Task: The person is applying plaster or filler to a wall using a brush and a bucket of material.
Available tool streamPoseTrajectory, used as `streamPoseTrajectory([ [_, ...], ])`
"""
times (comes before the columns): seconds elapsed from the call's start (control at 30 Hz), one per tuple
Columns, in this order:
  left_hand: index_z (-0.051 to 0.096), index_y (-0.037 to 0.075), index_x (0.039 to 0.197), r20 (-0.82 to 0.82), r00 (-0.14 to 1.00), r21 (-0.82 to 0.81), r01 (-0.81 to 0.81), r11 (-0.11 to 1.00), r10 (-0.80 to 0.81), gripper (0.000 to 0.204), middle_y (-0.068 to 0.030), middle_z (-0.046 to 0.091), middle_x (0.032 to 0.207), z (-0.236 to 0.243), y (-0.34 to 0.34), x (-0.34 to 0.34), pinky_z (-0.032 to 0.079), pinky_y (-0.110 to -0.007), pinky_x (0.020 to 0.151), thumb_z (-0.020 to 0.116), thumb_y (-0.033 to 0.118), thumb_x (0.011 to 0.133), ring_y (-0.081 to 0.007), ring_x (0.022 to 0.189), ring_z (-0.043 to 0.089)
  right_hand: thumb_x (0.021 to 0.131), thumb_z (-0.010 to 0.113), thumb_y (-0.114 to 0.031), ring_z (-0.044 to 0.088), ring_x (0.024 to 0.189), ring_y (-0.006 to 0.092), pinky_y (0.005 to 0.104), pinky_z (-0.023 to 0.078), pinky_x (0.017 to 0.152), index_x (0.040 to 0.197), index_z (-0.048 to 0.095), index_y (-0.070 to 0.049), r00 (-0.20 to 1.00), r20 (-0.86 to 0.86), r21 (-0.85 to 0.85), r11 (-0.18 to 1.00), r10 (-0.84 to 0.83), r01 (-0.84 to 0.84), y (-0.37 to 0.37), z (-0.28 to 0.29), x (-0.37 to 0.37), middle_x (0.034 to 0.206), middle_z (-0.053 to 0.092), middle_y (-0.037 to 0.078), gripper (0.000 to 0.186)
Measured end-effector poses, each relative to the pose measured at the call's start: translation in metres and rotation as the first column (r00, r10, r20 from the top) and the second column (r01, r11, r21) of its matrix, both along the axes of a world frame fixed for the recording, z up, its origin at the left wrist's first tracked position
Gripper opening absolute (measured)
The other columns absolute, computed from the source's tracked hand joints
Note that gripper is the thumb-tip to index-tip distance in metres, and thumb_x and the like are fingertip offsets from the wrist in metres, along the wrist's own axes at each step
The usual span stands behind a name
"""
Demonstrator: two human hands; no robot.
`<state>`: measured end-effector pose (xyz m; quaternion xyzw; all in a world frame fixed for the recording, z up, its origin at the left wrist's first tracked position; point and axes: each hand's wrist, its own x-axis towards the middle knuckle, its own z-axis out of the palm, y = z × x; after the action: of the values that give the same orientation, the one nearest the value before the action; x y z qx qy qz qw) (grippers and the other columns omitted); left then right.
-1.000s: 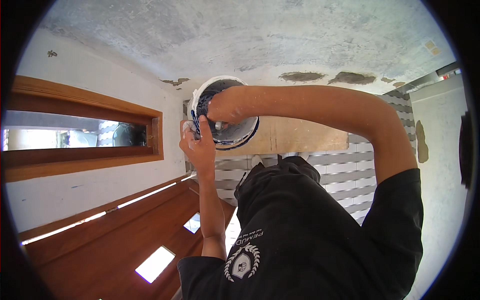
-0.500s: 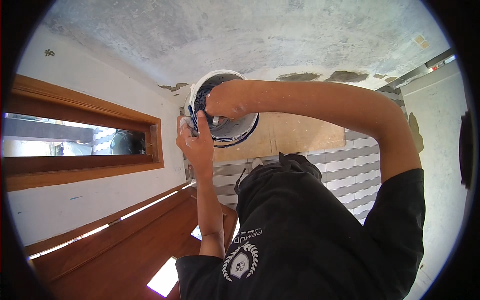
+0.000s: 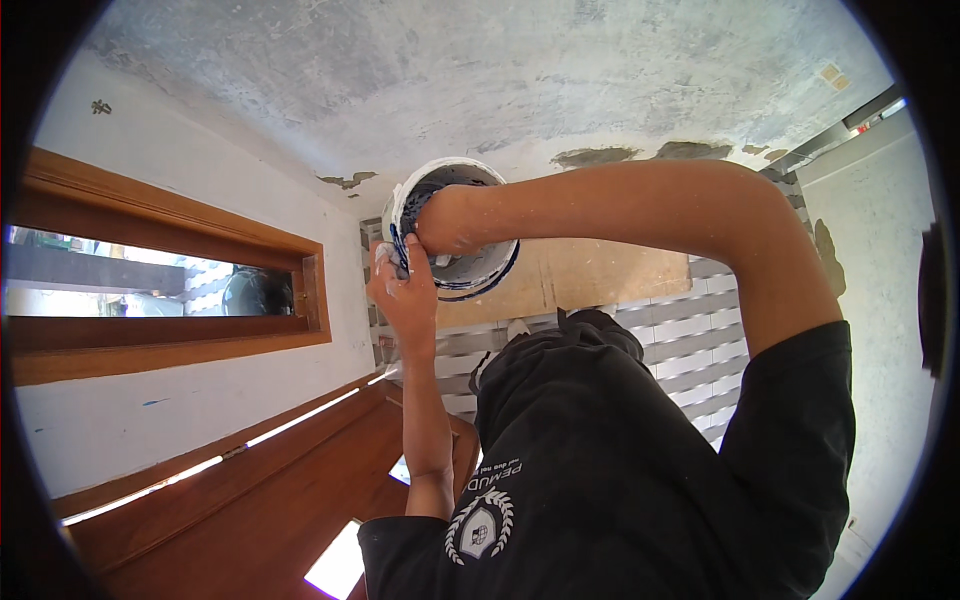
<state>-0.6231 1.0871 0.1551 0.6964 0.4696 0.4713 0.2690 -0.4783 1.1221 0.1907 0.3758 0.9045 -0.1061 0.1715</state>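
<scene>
Right hand (image 3: 450, 219), inside the bucket (image 3: 480, 264), apparently mixes, hold impossible to tell; left hand (image 3: 404, 288) pinches the rim (image 3: 455, 162), which the next stroke needs steady.

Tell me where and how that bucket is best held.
The bucket is probably best pinched at the left of its rim, coming from the left, where the left hand is: its round, open mouth offers an edge, and the right hand reaches in from the right.
</scene>
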Motion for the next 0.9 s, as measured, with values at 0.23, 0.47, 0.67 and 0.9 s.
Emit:
streamPoseTrajectory([
  [0.23,0.051,-0.007,0.075,-0.006,1.000,-0.055,0.003,0.998,-0.004,0.028,-0.0135,0.050,0.066,-0.012,-0.004,-0.003,0.039,-0.036,0.055,0.061,0.015,0.089,-0.0242,0.057,0.047,0.071,0.069,-0.019,0.065,0.088,0.0353,0.0424,0.052,0.077,0.093,0.069,-0.002,0.999,0.008,-0.128,0.991,0.031,-0.029,-0.007,0.002,-0.004,0.093,0.068,0.018,0.028],
  [0.47,0.050,-0.006,0.073,0.037,0.995,-0.023,0.092,0.996,-0.091,0.031,-0.0120,0.049,0.067,-0.009,-0.017,0.003,0.036,-0.035,0.051,0.064,0.017,0.089,-0.0200,0.053,0.043,0.080,0.068,-0.026,0.064,0.089,0.0369,0.0427,0.051,0.078,0.094,0.067,0.004,0.994,-0.060,-0.264,0.962,-0.095,0.076,-0.035,0.017,0.017,0.089,0.068,0.019,0.033],
  [0.67,0.045,-0.003,0.069,-0.022,0.996,-0.107,0.086,0.991,-0.089,0.037,-0.0083,0.040,0.065,-0.017,-0.022,0.005,0.032,-0.033,0.049,0.063,0.021,0.090,-0.0160,0.053,0.036,0.080,0.068,-0.018,0.062,0.082,0.0395,0.0426,0.049,0.070,0.089,0.067,0.000,0.860,-0.430,-0.279,0.946,-0.275,0.163,-0.063,0.036,0.059,0.084,0.065,0.022,0.021],
  [0.9,0.044,-0.003,0.069,-0.014,1.000,-0.189,-0.028,0.982,0.026,0.041,-0.0061,0.040,0.066,0.000,-0.031,0.023,0.033,-0.031,0.053,0.062,0.026,0.091,-0.0147,0.059,0.036,0.084,0.069,-0.029,0.061,0.066,0.0199,0.0314,0.047,0.060,0.088,0.067,-0.001,0.565,-0.543,-0.505,0.779,-0.621,0.371,-0.074,0.063,0.128,0.078,0.066,0.011,0.028],
])
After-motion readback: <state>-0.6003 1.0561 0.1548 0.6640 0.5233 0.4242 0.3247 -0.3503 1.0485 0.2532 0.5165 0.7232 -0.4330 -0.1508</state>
